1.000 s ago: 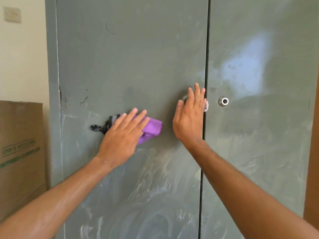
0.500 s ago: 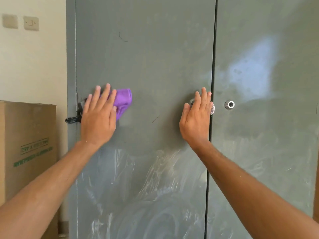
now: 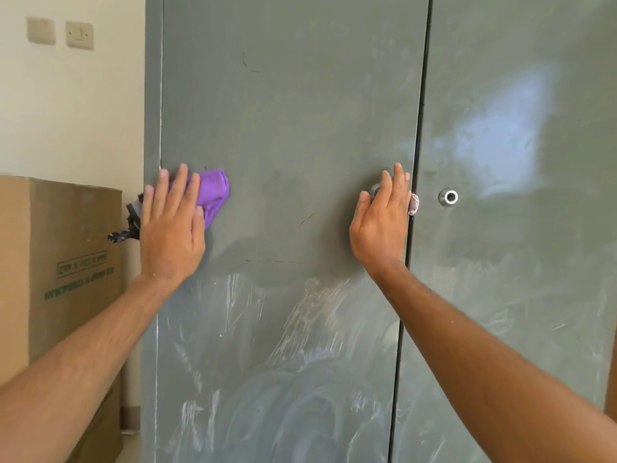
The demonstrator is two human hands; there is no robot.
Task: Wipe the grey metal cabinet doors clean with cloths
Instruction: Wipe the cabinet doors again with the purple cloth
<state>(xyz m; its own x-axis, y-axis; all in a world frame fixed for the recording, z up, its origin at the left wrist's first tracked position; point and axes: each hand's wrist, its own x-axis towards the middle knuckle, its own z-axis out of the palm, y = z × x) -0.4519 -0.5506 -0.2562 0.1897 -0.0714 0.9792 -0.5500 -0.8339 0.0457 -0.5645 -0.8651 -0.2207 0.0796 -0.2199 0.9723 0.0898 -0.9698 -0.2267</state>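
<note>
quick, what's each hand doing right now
Left hand: open, flat fingers pressing the purple cloth on the left door.
Right hand: open, flat against that door.

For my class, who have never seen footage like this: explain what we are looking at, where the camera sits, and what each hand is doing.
No machine here: a person wears a camera on the head, looking forward at their own bare arms. The left hand presses a crumpled purple cloth flat against the left grey metal cabinet door, near its left edge. The right hand rests flat beside the door gap, over a small white cloth. A round silver lock sits on the right grey door. A brown cardboard box stands left.
</note>
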